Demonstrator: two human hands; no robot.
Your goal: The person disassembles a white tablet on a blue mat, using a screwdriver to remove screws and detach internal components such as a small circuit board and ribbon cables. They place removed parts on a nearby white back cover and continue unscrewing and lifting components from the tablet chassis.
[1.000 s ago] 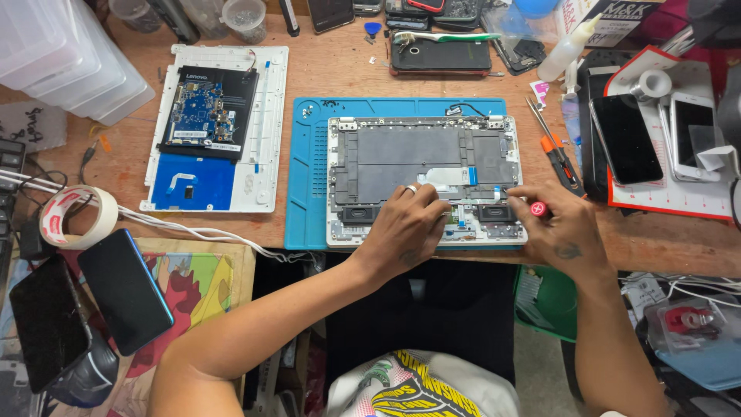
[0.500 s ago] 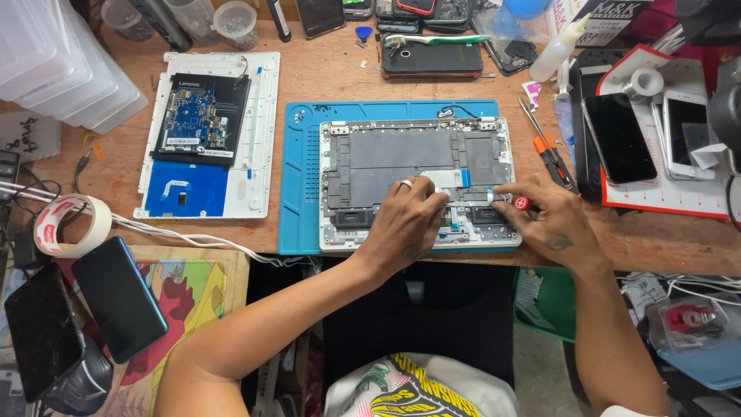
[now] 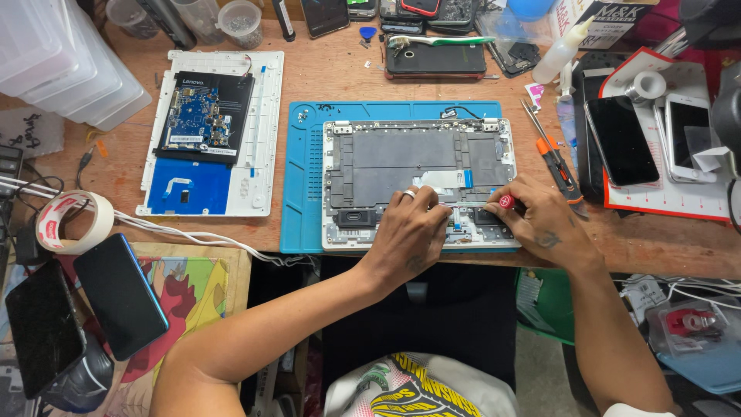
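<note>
Laptop chassis, opened with its inner side up, lying on a blue work mat at the middle of the desk's front edge; the chassis nearly reaches that edge. Head view: left hand rests palm-down on the lower middle of the chassis, fingers curled and pressing near a flat ribbon cable; whether it pinches anything cannot be told. Right hand lies on the lower right corner of the chassis, closed around a red-capped screwdriver, whose tip points left toward the left hand. Both forearms come up from the front edge, wrists over the desk's rim. Open room is scant: just right of the chassis lie an orange-handled screwdriver and black phone; to the left, beside the mat, a white back cover with circuit board. A tape roll sits at the desk's front left corner.
</note>
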